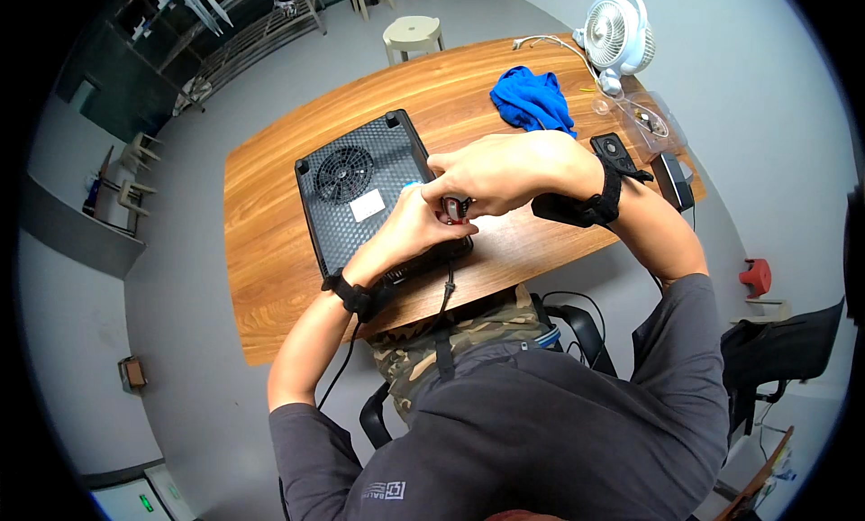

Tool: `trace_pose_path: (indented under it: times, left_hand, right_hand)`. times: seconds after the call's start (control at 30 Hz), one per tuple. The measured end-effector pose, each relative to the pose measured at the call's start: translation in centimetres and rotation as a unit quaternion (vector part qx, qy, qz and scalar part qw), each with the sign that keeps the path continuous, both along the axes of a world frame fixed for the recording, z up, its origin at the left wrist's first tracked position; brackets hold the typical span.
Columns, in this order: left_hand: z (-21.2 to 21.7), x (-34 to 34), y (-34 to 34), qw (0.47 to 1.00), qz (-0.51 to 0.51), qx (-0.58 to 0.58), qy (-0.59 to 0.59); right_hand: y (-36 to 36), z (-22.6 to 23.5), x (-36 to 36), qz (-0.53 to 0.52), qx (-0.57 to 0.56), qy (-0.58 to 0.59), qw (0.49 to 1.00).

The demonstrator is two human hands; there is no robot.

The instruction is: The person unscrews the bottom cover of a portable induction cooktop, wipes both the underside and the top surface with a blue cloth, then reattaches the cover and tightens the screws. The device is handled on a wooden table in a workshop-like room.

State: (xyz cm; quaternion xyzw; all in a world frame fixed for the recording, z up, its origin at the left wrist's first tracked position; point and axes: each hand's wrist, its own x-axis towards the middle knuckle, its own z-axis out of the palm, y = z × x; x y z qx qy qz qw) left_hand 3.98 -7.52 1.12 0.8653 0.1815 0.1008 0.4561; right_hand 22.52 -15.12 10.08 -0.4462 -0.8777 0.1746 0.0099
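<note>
Fingers, right [436, 188], grip red object [456, 209]; left [459, 232] obscured, unclear; black appliance [389, 165] beneath, cloth [532, 99] beyond.

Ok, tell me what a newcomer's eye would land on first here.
Most likely the black appliance with its round vent, lying on the wooden table, the left hand and right hand meeting over its right side. Next, the bright blue cloth beyond the right hand, and the white fan at the table's far right corner.

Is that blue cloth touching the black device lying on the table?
Apart. The head view shows it: bare wood of the table lies between the cloth and the black device.
</note>
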Motion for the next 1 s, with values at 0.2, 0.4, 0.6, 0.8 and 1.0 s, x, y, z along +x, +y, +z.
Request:
trace_pose_path:
  times: [0.2,0.4,0.6,0.8,1.0]
  left_hand:
    - [-0.6,0.4,0.2,0.997,-0.005,0.068,0.025]
    - [-0.9,-0.4,0.7,0.995,-0.045,-0.082,0.025]
    - [-1.0,-0.6,0.8,0.998,-0.045,-0.040,0.008]
    - [0.4,-0.3,0.1,1.000,-0.011,0.018,0.018]
    - [0.7,0.1,-0.3,0.997,-0.011,0.031,0.076]
  right_hand:
    - [-0.5,1.1,-1.7,-0.106,0.015,-0.112,0.988]
    - [-1.0,0.6,-1.0,-0.065,-0.007,-0.015,0.998]
    - [-0.1,0.9,-0.2,0.009,-0.066,-0.012,0.998]
    - [-0.2,2.3,-1.8,-0.114,0.024,-0.120,0.986]
    - [-0.9,2.2,-1.1,-0.091,-0.006,-0.028,0.995]
